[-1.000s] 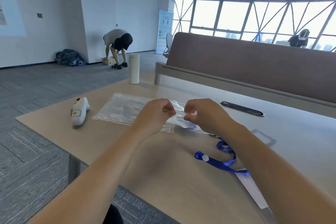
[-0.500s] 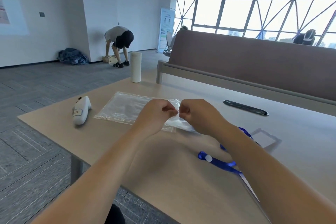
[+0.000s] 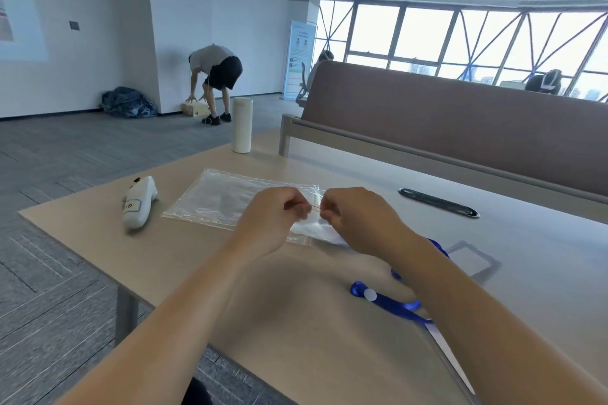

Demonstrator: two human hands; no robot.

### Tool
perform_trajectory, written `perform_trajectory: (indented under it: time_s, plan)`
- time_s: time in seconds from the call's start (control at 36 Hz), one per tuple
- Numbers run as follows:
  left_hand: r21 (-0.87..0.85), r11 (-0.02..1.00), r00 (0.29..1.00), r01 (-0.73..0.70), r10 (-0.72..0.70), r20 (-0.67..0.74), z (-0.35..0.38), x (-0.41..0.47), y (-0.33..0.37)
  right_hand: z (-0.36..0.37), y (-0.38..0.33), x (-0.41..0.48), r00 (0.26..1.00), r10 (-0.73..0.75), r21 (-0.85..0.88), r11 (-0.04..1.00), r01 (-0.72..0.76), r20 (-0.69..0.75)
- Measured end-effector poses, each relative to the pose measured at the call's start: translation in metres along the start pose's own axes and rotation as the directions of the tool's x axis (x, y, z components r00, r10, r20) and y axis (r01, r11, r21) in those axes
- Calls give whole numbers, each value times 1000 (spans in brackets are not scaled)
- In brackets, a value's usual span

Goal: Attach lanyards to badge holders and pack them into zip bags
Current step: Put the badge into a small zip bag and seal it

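Head view: we log left hand [image 3: 273,219] and right hand [image 3: 357,222], fingertips nearly meeting at frame centre, both pinching the edge of the clear zip bag [image 3: 227,199] lying on the table [image 3: 296,322]. Blue lanyard [image 3: 390,302] lies lower right; badge holder [image 3: 473,260] right of centre.

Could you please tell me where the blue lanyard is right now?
In the head view, the lanyard lies on the table right of centre, passing under the right forearm, with the clear badge holder just beyond it.
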State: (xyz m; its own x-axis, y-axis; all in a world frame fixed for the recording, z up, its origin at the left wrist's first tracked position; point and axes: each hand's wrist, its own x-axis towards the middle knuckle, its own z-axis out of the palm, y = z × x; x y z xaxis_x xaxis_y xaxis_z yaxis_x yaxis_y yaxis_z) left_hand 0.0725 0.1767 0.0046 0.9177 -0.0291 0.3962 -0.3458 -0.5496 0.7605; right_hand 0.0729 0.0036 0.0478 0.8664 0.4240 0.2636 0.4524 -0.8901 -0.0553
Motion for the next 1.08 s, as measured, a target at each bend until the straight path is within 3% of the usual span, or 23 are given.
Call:
perform_trajectory:
  time_s: [0.19, 0.31, 0.44, 0.56, 0.67, 0.94, 1.08]
  plan:
    - [-34, 998, 998, 47, -48, -47, -14, 0, -7, -2, 30, -16, 995, 87, 17, 996, -88, 45]
    - [65, 996, 998, 55, -54, -17, -13, 2, -9, -1, 39, -20, 992, 120, 0, 993, -120, 38]
    - [242, 968, 996, -72, 82, -29, -5, 3, 4, 0, 35, -18, 997, 80, -140, 987, -77, 17]
    - [336, 927, 986, -164, 148, 72, 9, 3, 20, 0, 24, -14, 1000, 23, -198, 980, -21, 6]
    - [393, 912, 991, -115, 79, 106, 18, 4, 27, 1, 19, -15, 1000, 11, -163, 987, -11, 0]
    - [286, 958, 999, -1, -10, 38, 2, 2, 13, -2, 59, -32, 988, 154, 102, 983, -153, -2]
    - [261, 965, 1000, 8, -14, 20, 1, -2, 17, -4, 63, -36, 982, 190, 150, 971, -188, -3]
